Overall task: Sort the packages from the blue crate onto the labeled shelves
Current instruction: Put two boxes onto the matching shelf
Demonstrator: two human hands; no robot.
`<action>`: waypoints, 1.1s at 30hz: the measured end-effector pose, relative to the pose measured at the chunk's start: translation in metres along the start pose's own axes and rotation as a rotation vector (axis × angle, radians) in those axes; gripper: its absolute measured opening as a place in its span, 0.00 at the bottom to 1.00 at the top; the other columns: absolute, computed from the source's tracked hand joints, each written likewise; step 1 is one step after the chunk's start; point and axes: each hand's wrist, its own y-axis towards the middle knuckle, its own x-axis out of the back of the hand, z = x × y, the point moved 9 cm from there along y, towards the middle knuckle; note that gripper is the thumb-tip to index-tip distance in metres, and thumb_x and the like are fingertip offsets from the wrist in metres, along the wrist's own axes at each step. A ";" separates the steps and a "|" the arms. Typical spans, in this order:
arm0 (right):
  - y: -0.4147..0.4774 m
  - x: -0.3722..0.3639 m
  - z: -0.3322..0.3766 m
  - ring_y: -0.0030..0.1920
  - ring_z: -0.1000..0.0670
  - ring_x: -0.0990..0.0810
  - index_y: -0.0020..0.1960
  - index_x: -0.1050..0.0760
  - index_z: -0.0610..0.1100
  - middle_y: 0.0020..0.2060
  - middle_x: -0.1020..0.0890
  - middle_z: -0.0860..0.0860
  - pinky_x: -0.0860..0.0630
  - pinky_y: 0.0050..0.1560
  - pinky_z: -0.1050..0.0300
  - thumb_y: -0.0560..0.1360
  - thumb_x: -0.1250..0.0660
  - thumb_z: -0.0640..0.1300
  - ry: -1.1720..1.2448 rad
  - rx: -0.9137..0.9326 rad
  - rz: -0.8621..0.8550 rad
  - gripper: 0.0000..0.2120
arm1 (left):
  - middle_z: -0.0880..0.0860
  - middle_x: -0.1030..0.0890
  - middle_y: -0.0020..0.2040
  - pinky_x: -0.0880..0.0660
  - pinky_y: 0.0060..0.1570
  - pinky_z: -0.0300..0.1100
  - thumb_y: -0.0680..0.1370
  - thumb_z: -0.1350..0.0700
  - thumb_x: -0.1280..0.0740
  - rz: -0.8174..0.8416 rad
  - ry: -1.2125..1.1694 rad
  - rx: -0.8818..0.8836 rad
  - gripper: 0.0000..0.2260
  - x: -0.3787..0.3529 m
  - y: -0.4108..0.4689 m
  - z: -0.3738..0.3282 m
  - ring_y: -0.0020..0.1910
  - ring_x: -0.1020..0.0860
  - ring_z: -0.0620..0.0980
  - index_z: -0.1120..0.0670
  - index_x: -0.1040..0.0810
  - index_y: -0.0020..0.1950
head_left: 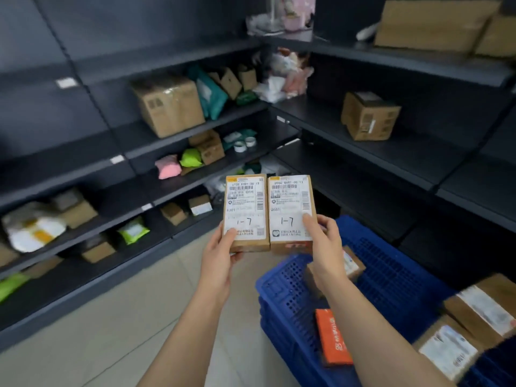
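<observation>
I hold two small cardboard packages side by side in front of me, labels facing up. My left hand (220, 252) grips the left package (245, 210); my right hand (324, 241) grips the right package (290, 210). Both white labels carry a handwritten "1-7". Below my right forearm stands the blue crate (290, 289), with an orange box (332, 336) and a brown parcel (353, 263) inside. Dark shelves (167, 141) with small white tags run along the left and the back right.
The left shelves hold a large cardboard box (167, 104), teal bags, pink (167, 169) and green pouches and small boxes. One box (368, 115) sits on the right shelf (391, 152). More labelled parcels (474, 317) lie at the lower right. Light tiled floor (111, 317) lies on the left.
</observation>
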 end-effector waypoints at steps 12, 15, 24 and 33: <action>-0.014 -0.321 -0.009 0.52 0.52 0.18 0.60 0.25 0.49 0.53 0.17 0.52 0.24 0.48 0.58 0.78 0.35 0.43 -0.045 0.125 0.385 0.11 | 0.47 0.18 0.56 0.25 0.54 0.47 0.81 0.53 0.37 -0.268 0.004 -0.161 0.14 0.259 0.080 -0.129 0.56 0.22 0.47 0.43 0.27 0.67; -0.016 -0.390 -0.018 0.53 0.53 0.18 0.58 0.24 0.53 0.52 0.16 0.54 0.23 0.52 0.55 0.77 0.33 0.47 -0.067 0.142 0.454 0.09 | 0.48 0.19 0.58 0.25 0.50 0.45 0.80 0.51 0.36 -0.330 0.010 -0.174 0.16 0.318 0.098 -0.149 0.58 0.22 0.49 0.45 0.28 0.68; 0.014 -0.594 -0.049 0.49 0.59 0.20 0.51 0.25 0.57 0.48 0.18 0.58 0.26 0.45 0.62 0.77 0.33 0.50 -0.102 0.124 0.609 0.04 | 0.50 0.20 0.58 0.21 0.48 0.45 0.80 0.53 0.36 -0.516 -0.023 -0.208 0.13 0.461 0.189 -0.210 0.55 0.21 0.49 0.47 0.29 0.65; 0.074 -0.776 -0.109 0.54 0.56 0.23 0.56 0.28 0.60 0.50 0.20 0.59 0.25 0.60 0.47 0.78 0.34 0.54 -0.290 0.057 0.744 0.08 | 0.51 0.24 0.63 0.22 0.53 0.50 0.80 0.51 0.35 -0.611 0.063 -0.110 0.22 0.580 0.297 -0.245 0.54 0.23 0.48 0.44 0.35 0.72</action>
